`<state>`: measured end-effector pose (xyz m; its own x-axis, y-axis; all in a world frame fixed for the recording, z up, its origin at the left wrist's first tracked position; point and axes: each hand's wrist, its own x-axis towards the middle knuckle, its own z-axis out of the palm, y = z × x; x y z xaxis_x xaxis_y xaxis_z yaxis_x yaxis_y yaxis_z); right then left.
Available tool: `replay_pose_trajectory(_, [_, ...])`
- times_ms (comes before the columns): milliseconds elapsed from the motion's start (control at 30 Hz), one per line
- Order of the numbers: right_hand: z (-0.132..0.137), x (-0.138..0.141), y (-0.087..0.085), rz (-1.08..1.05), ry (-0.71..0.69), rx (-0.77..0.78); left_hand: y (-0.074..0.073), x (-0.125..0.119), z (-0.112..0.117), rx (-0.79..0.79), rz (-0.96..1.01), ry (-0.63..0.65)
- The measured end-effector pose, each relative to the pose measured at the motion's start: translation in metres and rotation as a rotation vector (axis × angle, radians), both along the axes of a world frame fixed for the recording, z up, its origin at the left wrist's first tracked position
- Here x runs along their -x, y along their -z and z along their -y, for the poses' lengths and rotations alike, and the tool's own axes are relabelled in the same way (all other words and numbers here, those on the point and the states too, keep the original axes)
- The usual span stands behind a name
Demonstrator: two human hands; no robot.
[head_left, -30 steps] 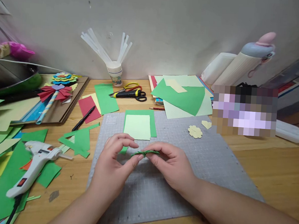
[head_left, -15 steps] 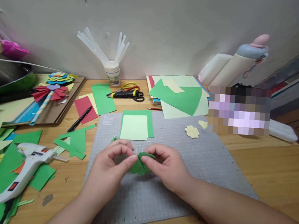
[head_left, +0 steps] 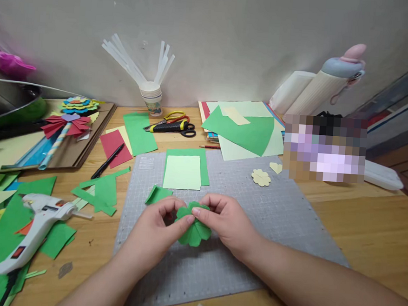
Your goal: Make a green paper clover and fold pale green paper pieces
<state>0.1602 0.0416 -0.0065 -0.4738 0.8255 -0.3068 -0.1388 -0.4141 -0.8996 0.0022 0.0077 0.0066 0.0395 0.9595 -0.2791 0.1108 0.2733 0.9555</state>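
A green paper flower (head_left: 194,234) with rounded petals is held between my two hands over the grey cutting mat (head_left: 238,267). My left hand (head_left: 165,227) pinches its left edge, thumb on top. On the upper right petals, my right hand (head_left: 225,222) grips it between thumb and fingers. Crease lines run out from the flower's middle. Just beyond my left fingers lies a folded green paper piece (head_left: 158,194). Farther back on the mat, a pale green paper square (head_left: 183,172) rests on a darker green sheet (head_left: 205,169). A cream paper flower (head_left: 261,178) lies to the right, beside a small cream heart (head_left: 276,168).
At left lie a white glue gun (head_left: 40,225), green paper scraps (head_left: 105,192) and a black pen (head_left: 108,160). Scissors (head_left: 188,129), a paper cup (head_left: 152,98) with white sticks and stacked paper (head_left: 250,133) stand along the wall. A bottle (head_left: 316,93) leans at right.
The green paper flower has opened out flat from a folded shape, and its petals now face me. The folded green piece behind my left hand shows more. The view has shifted slightly.
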Motion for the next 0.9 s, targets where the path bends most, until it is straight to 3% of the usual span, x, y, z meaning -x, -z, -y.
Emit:
replay_pose_trajectory(133, [0.0, -0.001, -0.001, 0.006, 0.014, -0.094, -0.001, 0.001, 0.0, -0.002, 0.034, 0.023])
replay_pose_trajectory(333, [0.0, 0.0, -0.001, -0.021, -0.044, -0.12, -0.005, 0.001, -0.003, 0.064, 0.199, -0.156])
replay_pose_trajectory(467, [0.0, 0.001, 0.003, -0.013, -0.041, -0.123, 0.0, 0.004, -0.003, 0.013, 0.097, -0.065])
replay_pose_trajectory(733, [0.003, 0.0, 0.004, -0.005, -0.001, -0.236, -0.004, 0.005, 0.0, -0.276, -0.184, -0.061])
replay_pose_trajectory(833, [0.003, -0.004, 0.001, -0.086, 0.092, -0.185, -0.008, 0.009, 0.006, -0.57, -0.425, -0.129])
replay_pose_trajectory(900, [0.003, -0.006, -0.001, -0.159, 0.065, -0.06, -0.009, 0.012, 0.01, -0.77, -0.604, -0.14])
